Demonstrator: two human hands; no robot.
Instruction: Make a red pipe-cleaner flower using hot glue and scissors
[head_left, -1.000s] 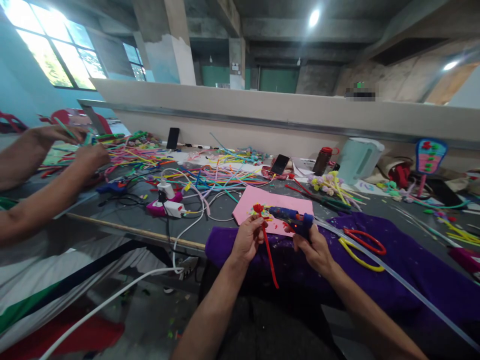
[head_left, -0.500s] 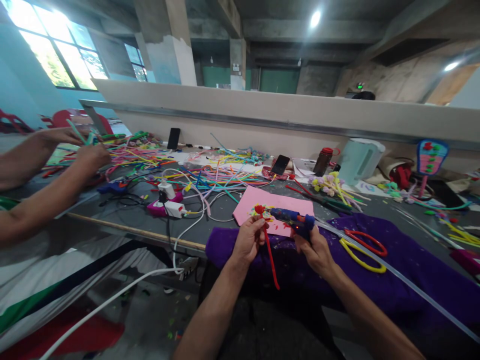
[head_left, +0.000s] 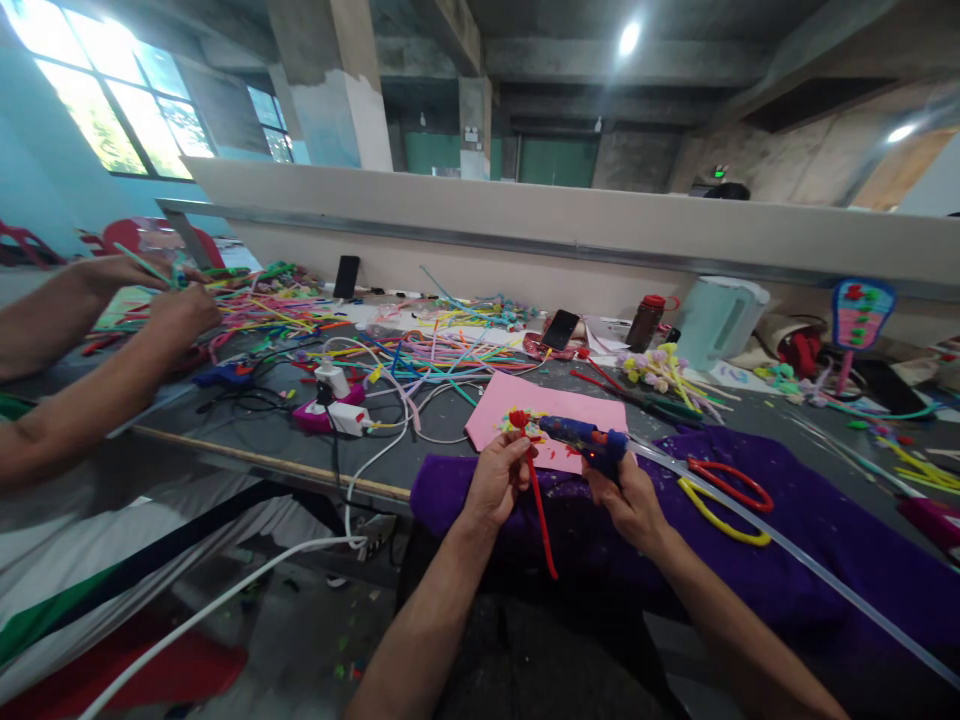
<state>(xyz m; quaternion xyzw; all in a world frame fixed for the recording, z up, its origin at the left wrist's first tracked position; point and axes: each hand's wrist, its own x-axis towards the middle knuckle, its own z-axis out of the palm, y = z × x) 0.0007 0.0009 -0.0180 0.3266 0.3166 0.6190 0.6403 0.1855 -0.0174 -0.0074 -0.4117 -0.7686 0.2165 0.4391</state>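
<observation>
The red stem, topped by a tuft, is pinched over the pink sheet by the fingers of the left hand, while the glue gun is gripped by the wrapped fingers of the right hand, its nozzle so near that skin could be burned by a slip.

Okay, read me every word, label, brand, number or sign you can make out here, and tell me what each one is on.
None can be read.
Green lit sign at the back, upper right: too small to read.
Glue gun: no lettering can be made out.
Red-capped bottle: no legible label.
</observation>
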